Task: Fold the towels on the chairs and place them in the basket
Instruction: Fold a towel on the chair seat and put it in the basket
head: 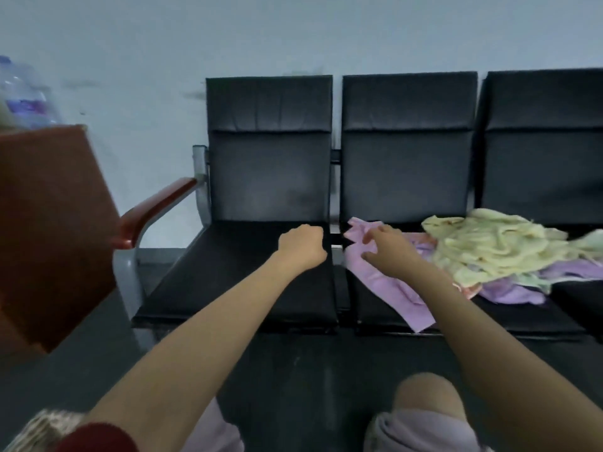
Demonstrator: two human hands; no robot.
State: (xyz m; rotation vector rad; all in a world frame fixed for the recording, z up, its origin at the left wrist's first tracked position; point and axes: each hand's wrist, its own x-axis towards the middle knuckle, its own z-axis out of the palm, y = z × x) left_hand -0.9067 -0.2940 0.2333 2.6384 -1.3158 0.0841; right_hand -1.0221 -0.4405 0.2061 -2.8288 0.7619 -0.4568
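A purple towel [385, 288] is spread crumpled across the seat of the middle chair [408, 177], one end hanging over the front edge. It is touched by the right hand [391, 252], whose fingers are bent down onto the cloth; whether the cloth is actually pinched cannot be told. The left hand [301, 244] is curled into a fist above the seat of the left chair [267, 177], and no cloth is seen in it. Just beside the purple towel, a loose pile of pale yellow and purple towels [489, 246] is heaped over the middle and right chairs [541, 171]. No folded towel is seen and no basket is in view, so the task is judged barely begun, with all the folding and placing left. At the far left, a reddish-brown cabinet [49, 223] and blurred plastic bottles [19, 93] are seen; no writing can be read.
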